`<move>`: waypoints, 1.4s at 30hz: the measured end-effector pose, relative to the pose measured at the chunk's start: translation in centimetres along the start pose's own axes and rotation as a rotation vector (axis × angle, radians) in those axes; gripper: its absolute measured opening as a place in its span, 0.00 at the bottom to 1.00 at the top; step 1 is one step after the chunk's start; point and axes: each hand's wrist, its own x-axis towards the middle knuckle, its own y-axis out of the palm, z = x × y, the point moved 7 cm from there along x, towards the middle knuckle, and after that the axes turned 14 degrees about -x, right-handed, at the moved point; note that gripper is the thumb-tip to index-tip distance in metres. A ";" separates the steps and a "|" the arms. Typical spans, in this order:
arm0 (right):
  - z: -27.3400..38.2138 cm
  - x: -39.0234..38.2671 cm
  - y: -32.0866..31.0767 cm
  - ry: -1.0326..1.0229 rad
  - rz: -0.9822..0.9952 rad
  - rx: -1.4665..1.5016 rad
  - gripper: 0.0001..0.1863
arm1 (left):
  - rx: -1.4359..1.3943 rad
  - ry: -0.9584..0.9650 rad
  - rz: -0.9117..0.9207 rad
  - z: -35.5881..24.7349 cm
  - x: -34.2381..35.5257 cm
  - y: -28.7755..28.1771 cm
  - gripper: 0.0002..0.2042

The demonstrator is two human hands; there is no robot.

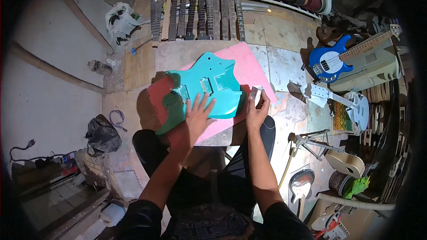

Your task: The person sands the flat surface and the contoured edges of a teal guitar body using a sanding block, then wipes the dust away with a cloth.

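Note:
A turquoise electric guitar body (pixel 195 69) with cut-out cavities and small holes lies flat on a pink sheet (pixel 253 69) in front of me. My left hand (pixel 199 114) rests on its lower part, fingers spread, gripping nothing. At the body's right edge my right hand (pixel 258 111) is closed around a small block (pixel 255 93), grey-brown on one face and whitish on the other; it looks like a sanding block. The block is held upright over the pink sheet, apart from the guitar body. Part of the body's lower left lies in shadow.
Several guitar necks (pixel 202 15) lie in a row beyond the pink sheet. To the right are a blue bass guitar (pixel 329 60), a pale blue guitar (pixel 357 109) and a metal stand (pixel 307 142). A black bag (pixel 103 135) sits on the floor at left.

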 end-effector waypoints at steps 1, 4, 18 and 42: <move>0.5 0.0 0.0 -0.002 0.058 -0.030 0.26 | 0.003 -0.037 -0.028 1.0 -0.4 -1.0 0.46; 1.9 -0.2 0.6 -0.095 0.191 -0.126 0.25 | -0.007 -0.014 -0.088 3.1 -1.1 -2.3 0.46; 7.0 -3.3 2.4 -0.475 0.479 -0.593 0.27 | -0.040 -0.072 -0.091 4.4 -2.6 -3.4 0.45; 7.0 -1.7 2.4 -0.493 0.366 -0.598 0.26 | -0.102 -0.103 -0.025 5.4 -2.2 -2.1 0.43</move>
